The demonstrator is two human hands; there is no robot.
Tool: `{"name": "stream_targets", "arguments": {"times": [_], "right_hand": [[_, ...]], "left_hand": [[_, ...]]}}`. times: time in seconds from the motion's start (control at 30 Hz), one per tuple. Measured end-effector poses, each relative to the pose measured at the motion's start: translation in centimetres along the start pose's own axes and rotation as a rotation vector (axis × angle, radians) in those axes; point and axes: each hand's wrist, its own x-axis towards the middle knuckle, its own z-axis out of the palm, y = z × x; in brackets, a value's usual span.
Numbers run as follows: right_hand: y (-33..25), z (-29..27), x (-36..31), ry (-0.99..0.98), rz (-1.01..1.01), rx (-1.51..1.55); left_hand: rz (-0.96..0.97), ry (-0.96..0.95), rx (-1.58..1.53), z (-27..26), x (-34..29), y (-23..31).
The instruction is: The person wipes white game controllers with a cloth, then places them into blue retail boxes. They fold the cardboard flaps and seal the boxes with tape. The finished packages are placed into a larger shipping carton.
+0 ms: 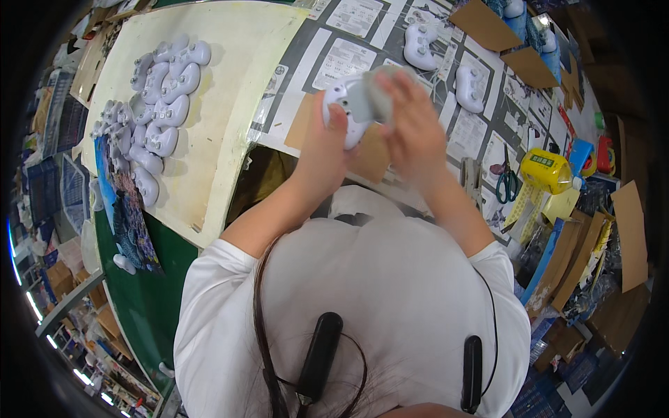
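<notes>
My left hand (323, 153) is closed around a white game controller (341, 96), held up over the table's front edge. The controller is tilted, and part of it is hidden. My right hand (418, 129) grips a soft grey cloth (380, 89) against the controller's right side. Motion smears the cloth and the right fingers, so the cloth's exact shape is unclear. Beyond my hands, one white controller (419, 46) lies on the printed sheets, with another controller (469, 89) to its right. A brown cardboard piece (368, 159) lies beneath my hands.
Several white controllers (174, 82) are heaped on the cream board (230, 90) at left. To the right are dark-handled scissors (508, 187), a yellow bottle (546, 171) and an open cardboard box (568, 258). More cardboard flaps (486, 26) stand at the far right. A green surface (150, 306) lies at lower left.
</notes>
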Motion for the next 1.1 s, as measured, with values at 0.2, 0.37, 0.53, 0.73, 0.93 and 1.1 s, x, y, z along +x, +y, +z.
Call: {"name": "stream_targets", "arguments": {"times": [0.2,0.37,0.53,0.73,0.93,1.1], "right_hand": [[5.4,1.2,-3.9,0.459,0.421,0.739],[3.8,-0.9,-1.8,0.574,0.533,1.165],[2.0,-0.4,-1.2,0.466,0.411,0.8],[-1.7,1.6,1.1,0.189,-0.013,0.005],[0.2,2.0,0.8,0.195,0.072,0.137],[-0.6,1.4,1.9,0.186,-0.055,0.136]], "left_hand": [[0.026,-0.18,-0.044,-1.7,0.5,1.8],[0.075,-0.099,0.02,-0.1,0.4,1.9],[0.045,-0.159,0.013,-0.7,0.4,1.5],[0.136,-0.033,0.119,0.3,1.3,1.2],[0.098,-0.146,0.075,-1.4,1.6,2.3],[0.181,0.049,0.11,0.8,1.0,2.8]]}}
